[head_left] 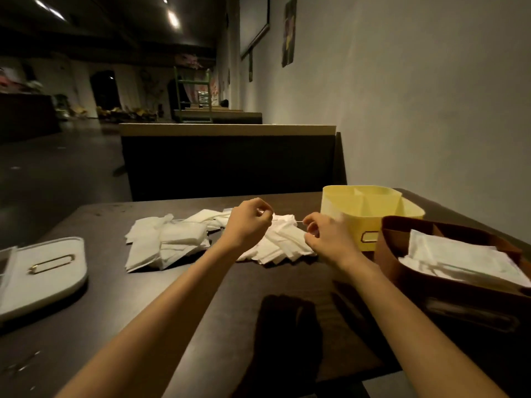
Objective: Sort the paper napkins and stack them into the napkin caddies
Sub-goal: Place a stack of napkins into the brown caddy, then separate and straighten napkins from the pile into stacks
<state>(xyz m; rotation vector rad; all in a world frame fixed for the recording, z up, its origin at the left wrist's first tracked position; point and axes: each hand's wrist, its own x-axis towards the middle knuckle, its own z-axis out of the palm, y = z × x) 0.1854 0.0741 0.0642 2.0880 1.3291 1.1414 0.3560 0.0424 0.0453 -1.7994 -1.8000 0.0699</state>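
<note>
The left hand [250, 222] and the right hand [327, 237] hold 1 napkin [299, 222] stretched between them, above the surface [201, 297]. The sheet shows edge-on as a thin pale line, its long axis running left to right and roughly level. On each hand, the thumb and curled fingers pinch 1 end of it.

Directly under the hands lies a fanned heap of napkins [278, 245], its sheets overlapping and slanting from near right to far left. A second heap [166, 242] sits to the left of it, looser and partly crumpled, with a few more sheets trailing behind it toward the far edge. That makes 2 loose heaps; the sheets in each are too many and too overlapped to count.

There are 3 caddies. The white caddy [43, 271] stands at the near left, with a metal handle on its side. The yellow caddy [339, 214] stands just beyond the right hand and has dividers inside. The brown caddy [388, 245] is near right, touching or just beside the yellow one, and holds 1 flat stack of napkins [459, 259].
</note>
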